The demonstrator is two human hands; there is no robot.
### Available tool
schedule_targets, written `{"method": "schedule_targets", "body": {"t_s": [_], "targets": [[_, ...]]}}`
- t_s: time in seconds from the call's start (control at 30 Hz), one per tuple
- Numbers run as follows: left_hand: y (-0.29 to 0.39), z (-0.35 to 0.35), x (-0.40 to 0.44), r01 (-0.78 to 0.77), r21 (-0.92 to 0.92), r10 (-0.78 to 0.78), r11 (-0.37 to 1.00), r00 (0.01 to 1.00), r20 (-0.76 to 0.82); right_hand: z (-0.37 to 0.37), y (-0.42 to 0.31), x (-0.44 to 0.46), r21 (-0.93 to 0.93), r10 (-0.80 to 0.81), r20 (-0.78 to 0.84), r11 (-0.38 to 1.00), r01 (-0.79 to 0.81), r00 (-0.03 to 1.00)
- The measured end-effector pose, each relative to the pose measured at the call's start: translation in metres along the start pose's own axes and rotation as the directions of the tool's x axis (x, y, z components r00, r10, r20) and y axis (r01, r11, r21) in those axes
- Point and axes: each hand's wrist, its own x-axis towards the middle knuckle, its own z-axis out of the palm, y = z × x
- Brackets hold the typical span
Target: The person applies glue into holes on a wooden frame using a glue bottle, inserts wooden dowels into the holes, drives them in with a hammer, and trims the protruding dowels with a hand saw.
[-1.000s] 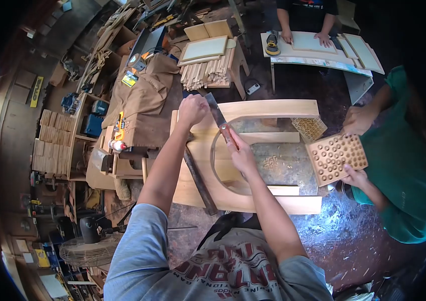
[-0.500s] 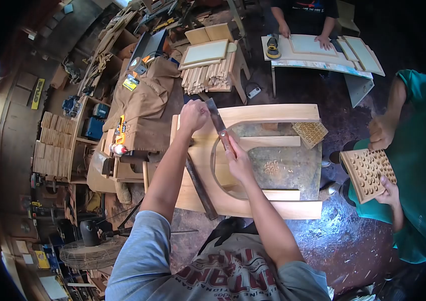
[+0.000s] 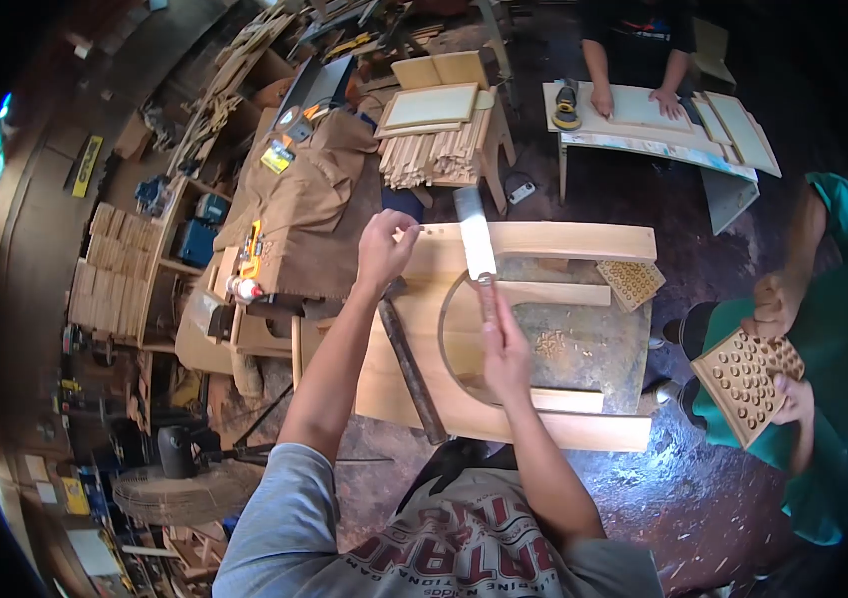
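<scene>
My right hand (image 3: 507,361) grips the wooden handle of a broad flat-bladed tool (image 3: 477,234), its bright metal blade pointing away over the far rail. My left hand (image 3: 384,244) is closed in a pinch at the far left of the pale wooden frame (image 3: 573,239); what its fingers hold is too small to make out. Small pegs (image 3: 434,230) show on the wood beside those fingertips. A long dark bar (image 3: 409,369) lies across the frame's left part, near my left forearm. The frame has a rounded inner cut-out.
Small wood pieces (image 3: 549,344) lie on the worktop inside the cut-out, near a patterned wooden block (image 3: 631,283). At right, a person in green holds a board of round plugs (image 3: 748,384). Another person works behind at a table with a sander (image 3: 566,105). A fan (image 3: 179,488) stands lower left.
My right hand has moved right and nearer, taking the blade away from my left hand, and the blade now faces up brightly. The person in green has tilted the plug board.
</scene>
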Motion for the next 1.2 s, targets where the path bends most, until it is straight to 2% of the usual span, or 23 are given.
{"method": "schedule_targets", "body": {"t_s": [0.07, 0.1, 0.13, 0.17, 0.23, 0.27, 0.3, 0.37, 0.4, 0.43, 0.47, 0.5, 0.53, 0.57, 0.6, 0.63, 0.67, 0.73, 0.8, 0.93, 1.13, 1.2], "targets": [[0.002, 0.006, -0.02, -0.145, -0.107, 0.151, 0.984, 0.987, 0.053, -0.018, 0.0, -0.003, -0.049, 0.05, -0.032, 0.997, -0.051, 0.998], [0.011, 0.013, -0.035, -0.199, -0.074, 0.205, 0.977, 0.975, 0.088, -0.021, 0.0, 0.003, -0.051, 0.054, -0.018, 0.997, -0.054, 0.998], [0.023, 0.021, -0.048, -0.266, -0.045, 0.269, 0.963, 0.955, 0.122, -0.024, 0.0, 0.016, -0.019, 0.15, 0.029, 0.989, -0.15, 0.988], [0.033, 0.026, -0.055, -0.269, -0.044, 0.273, 0.962, 0.955, 0.115, -0.026, -0.001, 0.027, 0.009, 0.242, 0.075, 0.97, -0.243, 0.967], [0.048, 0.029, -0.066, -0.33, -0.074, 0.338, 0.941, 0.926, 0.168, -0.03, 0.005, 0.04, -0.017, 0.176, 0.066, 0.984, -0.175, 0.982], [0.049, 0.026, -0.065, -0.323, -0.073, 0.33, 0.944, 0.929, 0.167, -0.03, 0.009, 0.042, -0.041, 0.114, 0.059, 0.993, -0.111, 0.992], [0.048, 0.023, -0.064, -0.308, -0.099, 0.321, 0.946, 0.929, 0.182, -0.029, -0.003, 0.041, -0.042, 0.118, 0.066, 0.992, -0.115, 0.991], [0.035, 0.021, -0.058, -0.292, -0.122, 0.312, 0.949, 0.929, 0.199, -0.027, -0.025, 0.037, -0.058, 0.366, 0.132, 0.931, -0.361, 0.921], [0.022, 0.021, -0.051, -0.219, -0.07, 0.227, 0.973, 0.964, 0.136, -0.021, -0.013, 0.036, -0.056, 0.367, 0.134, 0.93, -0.362, 0.921], [0.009, 0.022, -0.044, -0.141, -0.023, 0.142, 0.99, 0.988, 0.067, -0.013, 0.008, 0.035, -0.048, 0.302, 0.133, 0.953, -0.298, 0.944], [0.003, 0.019, -0.036, -0.141, -0.022, 0.142, 0.99, 0.987, 0.068, -0.008, 0.02, 0.034, -0.039, 0.235, 0.13, 0.972, -0.232, 0.963], [-0.002, 0.017, -0.026, -0.079, 0.098, 0.08, 0.992, 0.997, -0.004, -0.005, 0.023, 0.033, -0.147, 0.284, 0.133, 0.953, -0.265, 0.949], [-0.006, 0.016, -0.016, -0.007, 0.21, 0.025, 0.978, 0.996, -0.083, -0.001, 0.026, 0.035, -0.146, 0.285, 0.132, 0.953, -0.265, 0.95], [-0.01, 0.015, -0.008, -0.008, 0.211, 0.026, 0.977, 0.996, -0.082, 0.005, 0.028, 0.036, -0.16, 0.253, 0.109, 0.959, -0.235, 0.961], [-0.013, 0.014, 0.0, -0.035, 0.234, 0.039, 0.972, 0.999, -0.011, 0.009, 0.03, 0.037, -0.174, 0.222, 0.086, 0.963, -0.205, 0.971], [-0.015, 0.014, 0.006, -0.065, 0.254, 0.051, 0.965, 0.997, 0.061, 0.011, 0.033, 0.038, -0.171, 0.223, 0.086, 0.964, -0.206, 0.971], [-0.018, 0.016, 0.012, -0.067, 0.257, 0.052, 0.964, 0.997, 0.065, 0.012, 0.027, 0.041, -0.221, 0.216, 0.089, 0.956, -0.192, 0.972], [-0.022, 0.02, 0.022, -0.171, 0.303, 0.127, 0.937, 0.979, 0.161, 0.015, 0.018, 0.045, -0.269, 0.21, 0.089, 0.946, -0.18, 0.974], [-0.02, 0.019, 0.03, -0.191, 0.329, 0.123, 0.925, 0.968, 0.217, 0.017, 0.015, 0.049, -0.331, 0.19, 0.061, 0.93, -0.159, 0.98], [-0.016, 0.019, 0.033, -0.187, 0.349, 0.07, 0.918, 0.945, 0.321, 0.018, 0.016, 0.057, -0.271, 0.241, 0.1, 0.94, -0.206, 0.965], [-0.014, 0.021, 0.024, -0.285, 0.331, 0.215, 0.9, 0.949, 0.23, 0.013, 0.028, 0.04, -0.216, 0.191, 0.074, 0.961, -0.171, 0.979], [-0.017, 0.022, 0.023, -0.298, 0.292, 0.245, 0.909, 0.948, 0.204, 0.003, 0.033, 0.025, -0.07, 0.151, 0.115, 0.987, -0.143, 0.982]]}}
